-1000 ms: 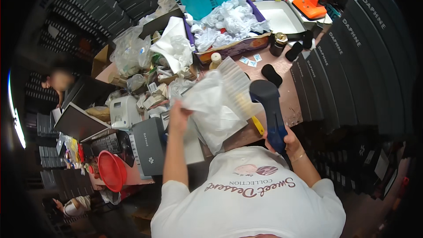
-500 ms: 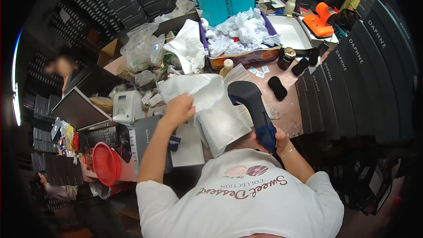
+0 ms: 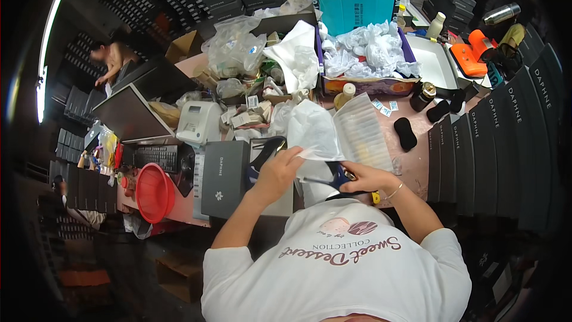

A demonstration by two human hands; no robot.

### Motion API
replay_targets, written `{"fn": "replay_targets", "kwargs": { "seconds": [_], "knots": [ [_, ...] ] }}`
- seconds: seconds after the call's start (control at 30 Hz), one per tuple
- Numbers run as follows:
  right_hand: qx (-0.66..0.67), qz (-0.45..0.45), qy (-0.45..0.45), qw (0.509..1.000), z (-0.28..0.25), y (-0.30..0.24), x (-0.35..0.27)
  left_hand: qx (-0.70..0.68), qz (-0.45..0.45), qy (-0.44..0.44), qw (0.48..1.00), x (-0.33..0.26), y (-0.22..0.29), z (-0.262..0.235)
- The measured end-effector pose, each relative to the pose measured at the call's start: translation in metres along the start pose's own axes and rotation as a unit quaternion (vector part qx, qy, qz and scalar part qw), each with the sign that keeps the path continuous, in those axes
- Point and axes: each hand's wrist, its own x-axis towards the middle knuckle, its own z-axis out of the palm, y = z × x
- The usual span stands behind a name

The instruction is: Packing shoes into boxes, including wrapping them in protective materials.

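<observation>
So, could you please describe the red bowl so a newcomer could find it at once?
Start at the pink worktable and go to its left end, past the dark grey box. The red bowl hangs over the edge by the black keyboard, the only bright red round thing there.

A cluttered pinkish table (image 3: pixel 417 161) carries a grey box (image 3: pixel 223 177), white label printer (image 3: pixel 199 122), keyboard (image 3: pixel 157 157) and red bowl (image 3: pixel 154 192).

Both hands raised: left hand (image 3: pixel 275 170) pinching, right hand (image 3: pixel 363 177) gripping.
</observation>
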Motion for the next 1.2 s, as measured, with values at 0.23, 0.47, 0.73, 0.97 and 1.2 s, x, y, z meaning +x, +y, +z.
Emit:
{"fn": "replay_targets", "kwargs": {
  "seconds": [0.23, 0.47, 0.73, 0.97, 1.2],
  "knots": [
    [0.117, 0.014, -0.017, 0.993, 0.024, 0.014, -0.016, -0.410, -0.556, 0.306, 0.655, -0.101, -0.024, 0.167],
    [0.165, 0.036, -0.039, 0.985, 0.020, 0.018, -0.025, -0.592, -0.372, 0.419, 0.579, -0.012, -0.008, 0.105],
    [0.257, 0.030, 0.065, 0.964, 0.036, -0.029, -0.040, -0.166, 0.060, 0.178, 0.968, 0.024, 0.053, 0.012],
    [0.361, -0.037, 0.252, 0.897, 0.070, -0.023, 0.010, -0.263, 0.186, 0.122, 0.939, 0.035, 0.095, 0.041],
    [0.365, -0.080, 0.195, 0.907, 0.067, -0.027, 0.003, -0.302, 0.199, 0.090, 0.928, 0.014, 0.117, 0.049]
  ]
}}
